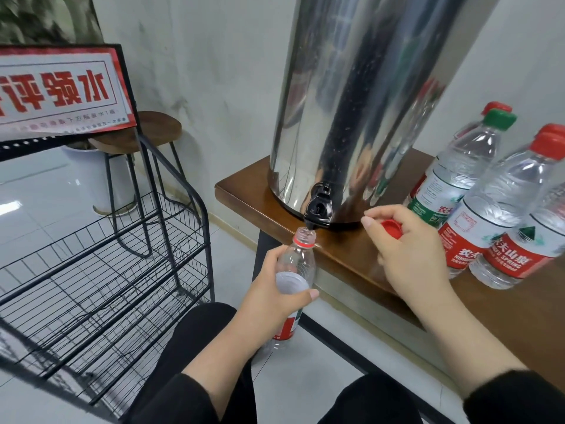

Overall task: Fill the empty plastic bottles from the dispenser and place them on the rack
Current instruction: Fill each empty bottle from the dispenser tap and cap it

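My left hand (pixel 272 289) grips an uncapped clear plastic bottle (pixel 298 261) with a red label. Its mouth sits right under the black tap (pixel 319 209) of the tall steel dispenser (pixel 360 96). My right hand (pixel 406 249) hovers over the table edge beside the tap and holds the red bottle cap (pixel 393 228) in its curled fingers, index finger stretched toward the tap. Several capped empty bottles (pixel 501 215) stand on the wooden table (pixel 342 255) to the right. The black wire rack (pixel 101 264) stands at the left with bare shelves.
A red and white sign (pixel 61 90) leans on top of the rack. Behind it are a wooden stool (pixel 146 133) and a white planter (pixel 91 172) against the white wall. My knees in black trousers (pixel 201 362) are below the table edge, over a tiled floor.
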Available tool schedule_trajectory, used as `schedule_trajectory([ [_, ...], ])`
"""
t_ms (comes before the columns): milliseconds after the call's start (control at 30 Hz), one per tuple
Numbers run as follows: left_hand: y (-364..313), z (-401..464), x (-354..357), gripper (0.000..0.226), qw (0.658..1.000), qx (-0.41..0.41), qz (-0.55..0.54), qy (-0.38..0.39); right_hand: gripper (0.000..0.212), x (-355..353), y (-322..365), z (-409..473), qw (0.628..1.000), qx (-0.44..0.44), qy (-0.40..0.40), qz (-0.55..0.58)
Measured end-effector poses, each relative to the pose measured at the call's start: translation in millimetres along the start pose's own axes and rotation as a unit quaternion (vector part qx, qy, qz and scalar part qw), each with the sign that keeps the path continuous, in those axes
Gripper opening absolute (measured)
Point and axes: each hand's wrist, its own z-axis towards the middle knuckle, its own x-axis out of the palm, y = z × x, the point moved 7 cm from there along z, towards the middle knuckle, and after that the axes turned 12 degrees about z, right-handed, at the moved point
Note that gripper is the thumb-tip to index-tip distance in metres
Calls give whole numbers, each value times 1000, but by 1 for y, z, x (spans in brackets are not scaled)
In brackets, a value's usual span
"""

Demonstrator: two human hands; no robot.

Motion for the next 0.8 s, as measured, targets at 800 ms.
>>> schedule_trajectory([
  [800, 15, 8, 9, 68, 999, -18, 8, -27, 19, -12, -44, 2, 996, 88, -12, 26],
])
